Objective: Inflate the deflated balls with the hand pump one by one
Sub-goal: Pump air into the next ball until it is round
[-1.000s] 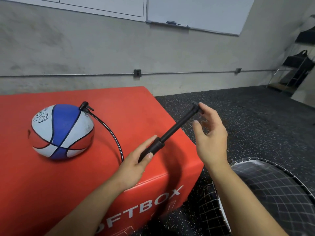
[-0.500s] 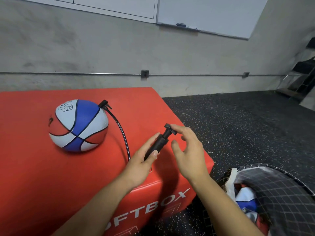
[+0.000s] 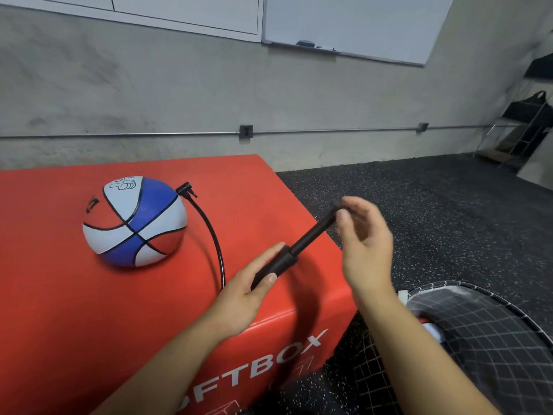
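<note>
A red, white and blue ball lies on the red soft box, somewhat flattened at its base. A black hose curves from a nozzle at the ball's upper right to the black hand pump. My left hand holds the pump's barrel between thumb and fingers. My right hand pinches the handle at the end of the rod, which is pulled out up and to the right.
A black mesh bag stands on the dark speckled floor at the lower right, with part of another ball showing inside. A grey wall with a whiteboard rises behind the box. Shelving stands at the far right.
The pump rod was pushed nearly all the way in half a second ago. Now my right hand has drawn the handle back out up and to the right. The ball has not moved.
</note>
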The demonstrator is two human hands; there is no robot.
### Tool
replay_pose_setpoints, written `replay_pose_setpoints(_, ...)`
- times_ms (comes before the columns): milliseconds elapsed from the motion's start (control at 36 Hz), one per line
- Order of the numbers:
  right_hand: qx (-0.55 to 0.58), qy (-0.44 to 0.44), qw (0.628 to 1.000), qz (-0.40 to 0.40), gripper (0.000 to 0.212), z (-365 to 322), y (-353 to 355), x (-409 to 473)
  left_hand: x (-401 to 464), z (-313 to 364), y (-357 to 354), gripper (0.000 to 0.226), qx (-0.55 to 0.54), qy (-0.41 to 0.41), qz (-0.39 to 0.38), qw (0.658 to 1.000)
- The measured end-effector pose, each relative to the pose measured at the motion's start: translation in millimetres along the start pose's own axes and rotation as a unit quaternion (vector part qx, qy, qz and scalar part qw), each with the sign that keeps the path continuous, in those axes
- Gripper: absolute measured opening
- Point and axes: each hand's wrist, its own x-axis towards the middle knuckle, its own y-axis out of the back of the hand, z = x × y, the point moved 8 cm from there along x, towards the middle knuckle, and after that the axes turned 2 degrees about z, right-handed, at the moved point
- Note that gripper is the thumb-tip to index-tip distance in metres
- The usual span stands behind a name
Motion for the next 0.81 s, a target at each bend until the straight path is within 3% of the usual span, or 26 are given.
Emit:
replay_pose_setpoints(167,-0.018,-0.006,0.998,0.061,0.023,-6,36,18,-1,4,-5,0.055,0.015,-0.008,-0.013,1.0)
replay_pose_setpoints(472,-0.148,0.09,0.983,-0.055,0.046,-6,-8,-5,1,-6,3,0.058,-0.024,0.003,0.021,0.999)
replay_pose_setpoints(806,-0.152,0.064,0.974,-0.154,0.043,16,-47,-39,6,-8,7,0.054,-0.047,0.005,0.037,0.998)
